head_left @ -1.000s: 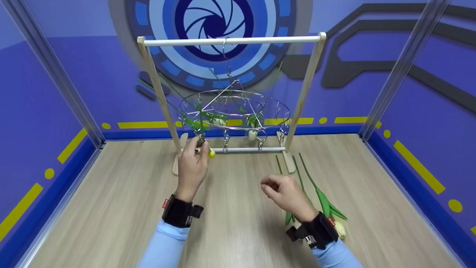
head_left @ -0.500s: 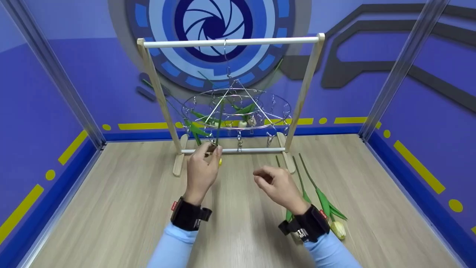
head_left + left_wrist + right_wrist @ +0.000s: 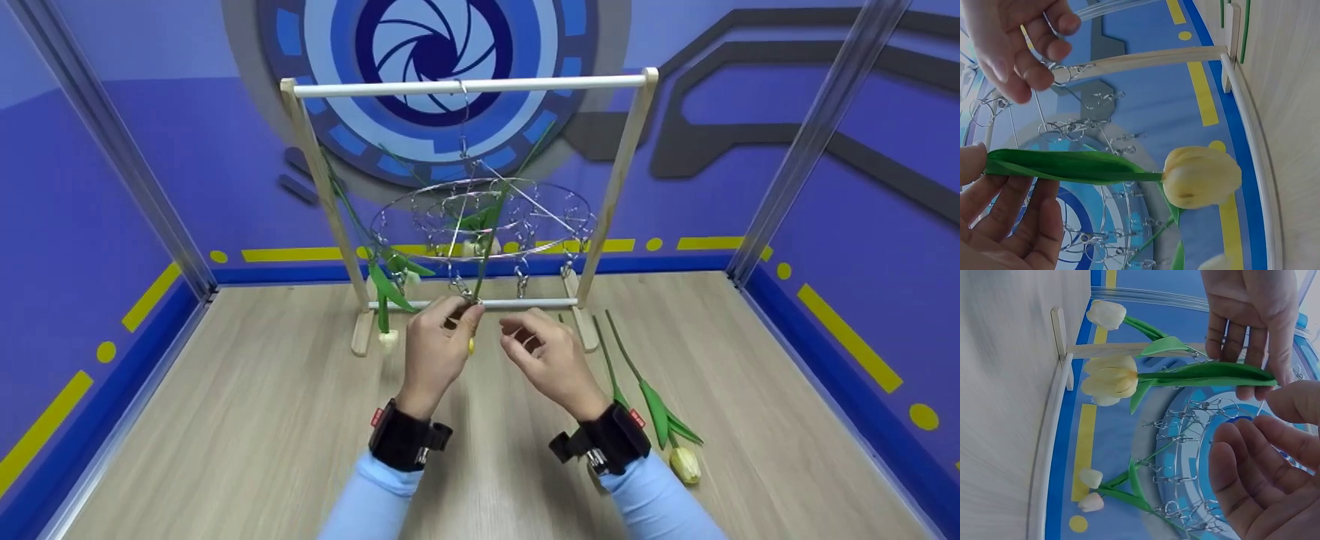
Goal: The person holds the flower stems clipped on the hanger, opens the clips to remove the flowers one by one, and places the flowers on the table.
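Left hand (image 3: 437, 346) pinches yellow tulip (image 3: 1201, 176), bloom hanging down, leaves green.

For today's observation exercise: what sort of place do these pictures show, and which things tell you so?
Probably a staged recording booth, not a home: blue graphic-printed walls, metal corner posts, and a bare wood-look floor carrying only a small wooden rack with a clip hanger and tulips.

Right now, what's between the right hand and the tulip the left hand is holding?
Nothing: in the head view, only bare wooden floor shows between the right hand and the tulip held by the left hand.
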`<move>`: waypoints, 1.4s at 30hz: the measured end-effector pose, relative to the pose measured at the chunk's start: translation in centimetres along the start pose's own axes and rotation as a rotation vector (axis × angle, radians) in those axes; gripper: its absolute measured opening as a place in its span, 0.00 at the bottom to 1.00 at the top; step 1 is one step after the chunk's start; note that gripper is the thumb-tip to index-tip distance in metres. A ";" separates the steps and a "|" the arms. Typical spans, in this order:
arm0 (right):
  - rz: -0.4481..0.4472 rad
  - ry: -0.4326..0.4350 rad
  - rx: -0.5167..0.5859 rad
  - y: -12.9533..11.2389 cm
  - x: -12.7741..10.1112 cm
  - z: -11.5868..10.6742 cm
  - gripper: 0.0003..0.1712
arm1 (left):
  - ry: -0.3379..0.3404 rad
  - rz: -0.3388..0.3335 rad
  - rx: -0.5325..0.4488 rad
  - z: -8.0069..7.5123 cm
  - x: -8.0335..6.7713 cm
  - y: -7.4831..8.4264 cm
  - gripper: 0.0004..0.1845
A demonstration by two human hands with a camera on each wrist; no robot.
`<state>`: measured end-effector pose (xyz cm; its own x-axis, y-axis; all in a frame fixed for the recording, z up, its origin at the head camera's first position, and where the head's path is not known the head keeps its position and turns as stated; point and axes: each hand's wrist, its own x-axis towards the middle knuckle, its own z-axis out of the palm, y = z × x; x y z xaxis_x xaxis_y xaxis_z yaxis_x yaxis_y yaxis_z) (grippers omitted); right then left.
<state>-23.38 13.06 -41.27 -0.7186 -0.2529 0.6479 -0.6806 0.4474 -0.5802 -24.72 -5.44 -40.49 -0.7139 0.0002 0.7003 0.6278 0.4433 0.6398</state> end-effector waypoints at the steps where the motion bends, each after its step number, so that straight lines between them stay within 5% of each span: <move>1: -0.003 0.008 0.010 0.0 0.0 0.1 0.10 | -0.001 0.009 -0.002 0.2 0.0 0.1 0.06; 13: -0.083 0.105 0.046 0.1 0.8 0.6 0.10 | -0.015 0.026 -0.049 1.5 -0.4 0.8 0.04; 30: 0.080 0.138 0.131 0.0 1.7 0.2 0.05 | -0.114 -0.069 -0.112 2.0 -0.8 1.6 0.15; 42: 0.088 0.126 0.173 0.3 2.0 -0.2 0.07 | -0.123 -0.079 -0.117 0.4 1.9 2.0 0.16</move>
<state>-25.01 12.82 -40.03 -0.7603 -0.1050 0.6410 -0.6380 0.3064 -0.7065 -24.93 -4.21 -38.03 -0.7904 0.0823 0.6071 0.5951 0.3386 0.7289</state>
